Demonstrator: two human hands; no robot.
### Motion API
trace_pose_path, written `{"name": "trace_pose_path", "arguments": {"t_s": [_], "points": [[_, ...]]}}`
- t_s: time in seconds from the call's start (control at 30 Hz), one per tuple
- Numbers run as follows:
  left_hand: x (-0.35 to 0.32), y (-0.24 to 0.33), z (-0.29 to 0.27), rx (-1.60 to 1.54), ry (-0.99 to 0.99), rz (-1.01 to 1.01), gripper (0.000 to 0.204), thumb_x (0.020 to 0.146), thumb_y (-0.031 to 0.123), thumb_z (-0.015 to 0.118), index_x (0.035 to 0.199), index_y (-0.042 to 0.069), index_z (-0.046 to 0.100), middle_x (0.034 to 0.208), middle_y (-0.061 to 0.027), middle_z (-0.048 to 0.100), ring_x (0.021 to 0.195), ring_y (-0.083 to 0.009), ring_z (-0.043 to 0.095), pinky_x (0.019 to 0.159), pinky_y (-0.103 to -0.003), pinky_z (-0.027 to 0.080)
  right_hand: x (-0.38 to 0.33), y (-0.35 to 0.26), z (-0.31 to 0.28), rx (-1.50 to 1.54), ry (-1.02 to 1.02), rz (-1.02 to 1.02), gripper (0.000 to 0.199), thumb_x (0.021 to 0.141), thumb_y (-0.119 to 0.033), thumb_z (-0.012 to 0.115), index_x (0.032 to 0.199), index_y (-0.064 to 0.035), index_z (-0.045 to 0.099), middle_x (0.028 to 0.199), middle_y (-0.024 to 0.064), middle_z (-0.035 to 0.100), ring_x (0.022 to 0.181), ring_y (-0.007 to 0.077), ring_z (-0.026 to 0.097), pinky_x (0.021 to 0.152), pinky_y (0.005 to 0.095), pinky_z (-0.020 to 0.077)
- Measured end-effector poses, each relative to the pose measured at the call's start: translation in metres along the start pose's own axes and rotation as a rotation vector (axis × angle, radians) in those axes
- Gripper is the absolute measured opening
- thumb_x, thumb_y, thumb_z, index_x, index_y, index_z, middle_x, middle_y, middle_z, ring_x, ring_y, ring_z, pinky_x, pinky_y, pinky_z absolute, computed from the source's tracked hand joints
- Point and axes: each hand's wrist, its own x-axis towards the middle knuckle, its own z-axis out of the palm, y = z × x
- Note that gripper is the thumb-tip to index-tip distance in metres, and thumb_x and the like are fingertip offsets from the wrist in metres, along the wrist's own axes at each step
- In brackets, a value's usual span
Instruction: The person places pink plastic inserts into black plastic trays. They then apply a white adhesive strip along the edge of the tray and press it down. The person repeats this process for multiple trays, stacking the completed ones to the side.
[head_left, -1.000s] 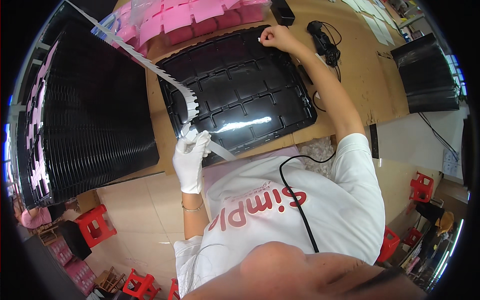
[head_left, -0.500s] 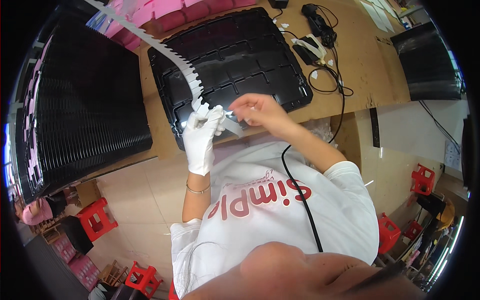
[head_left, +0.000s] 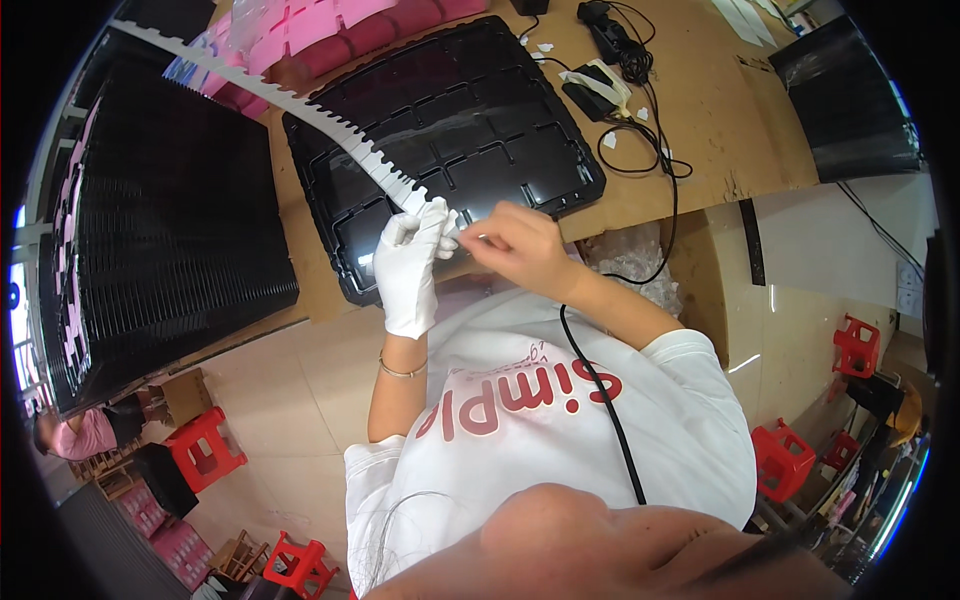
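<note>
Brown table (head_left: 715,165); notched white strip (head_left: 347,141) pinched in gloved left hand (head_left: 407,268), long axis forward-left; right hand (head_left: 525,250) bunched just beside, contents unclear.

A pink bundle (head_left: 345,35) lies along the far side of the worktop (head_left: 720,150). Right of it are a coiled black cable (head_left: 637,65) and a black box (head_left: 590,97) with a pale strip across it; white sheets (head_left: 745,22) lie farther right. Red stools (head_left: 205,448) stand on the tiled floor (head_left: 270,395) at both sides. At left, a person in pink (head_left: 88,432) partly shows.
</note>
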Motion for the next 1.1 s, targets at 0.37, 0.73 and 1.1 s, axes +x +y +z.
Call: {"name": "trace_pose_path", "arguments": {"t_s": [0.37,0.73,1.1], "points": [[-0.001,-0.001,0.002,0.185,-0.031,0.01,0.015,0.09,0.017,0.068,0.086,0.003,0.062,0.078,-0.0046,0.066,0.058,-0.0043,0.052,0.054,-0.017,0.038,0.033,0.074,-0.115,-0.402,-0.343,0.564,0.014,0.075,-0.018,0.07,0.079,-0.0047,0.065,0.057,0.0047,0.056,0.058,0.0187,0.058,0.057,0.0331,0.045],[-0.001,-0.005,0.0,0.177,-0.036,0.032,0.014,0.089,0.015,0.069,0.087,0.004,0.061,0.079,-0.0054,0.067,0.06,-0.005,0.054,0.054,-0.018,0.04,0.024,0.074,-0.1,-0.513,-0.219,0.462,0.013,0.074,-0.017,0.068,0.079,-0.0051,0.064,0.066,0.0091,0.062,0.067,0.0254,0.063,0.062,0.0362,0.0488],[0.016,-0.015,-0.015,0.381,-0.151,0.316,0.015,0.085,0.008,0.072,0.096,0.001,0.065,0.088,-0.0062,0.07,0.064,-0.0056,0.059,0.057,-0.019,0.047,-0.1,0.025,-0.225,0.053,-0.079,0.79,0.008,0.079,-0.008,0.066,0.083,-0.0055,0.059,0.078,-0.002,0.057,0.077,0.0067,0.051,0.069,0.0231,0.0414]]}}
